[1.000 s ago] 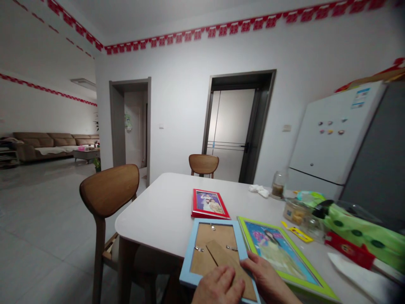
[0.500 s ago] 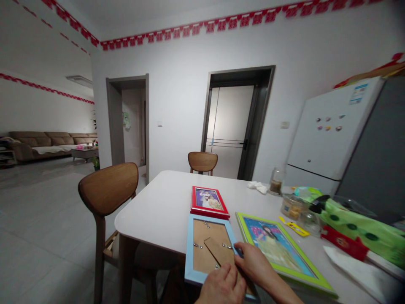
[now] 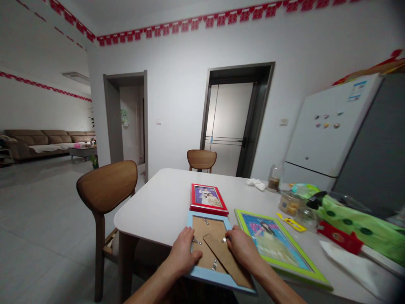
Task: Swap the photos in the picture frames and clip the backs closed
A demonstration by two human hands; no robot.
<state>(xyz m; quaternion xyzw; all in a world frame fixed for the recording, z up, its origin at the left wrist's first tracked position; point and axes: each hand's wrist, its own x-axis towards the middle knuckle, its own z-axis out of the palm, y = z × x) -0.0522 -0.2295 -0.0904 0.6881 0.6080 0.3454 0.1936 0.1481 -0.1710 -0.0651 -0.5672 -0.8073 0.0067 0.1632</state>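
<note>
A light-blue picture frame (image 3: 221,278) lies face down at the table's near edge, its brown backing board (image 3: 205,249) and fold-out stand (image 3: 232,261) facing up. My left hand (image 3: 185,252) grips the frame's left side, thumb over the backing and fingertips beside the left metal clip (image 3: 196,240). On the opposite side my right hand (image 3: 243,245) is closed, its fingertips pinching the right metal clip (image 3: 224,240). Another clip (image 3: 214,265) sits on the near side and one more (image 3: 205,221) on the far side.
Beyond the blue frame lies a red picture frame (image 3: 193,207); a green one (image 3: 310,270) is to the right. A yellow tool (image 3: 294,223), jars, a green bag (image 3: 354,219) and white paper (image 3: 344,261) occupy the table's right side. A wooden chair (image 3: 107,188) stands left.
My left hand has moved from the near edge of the blue frame to its left side. My right hand has shifted up to the right clip. The stand looks turned slightly.
</note>
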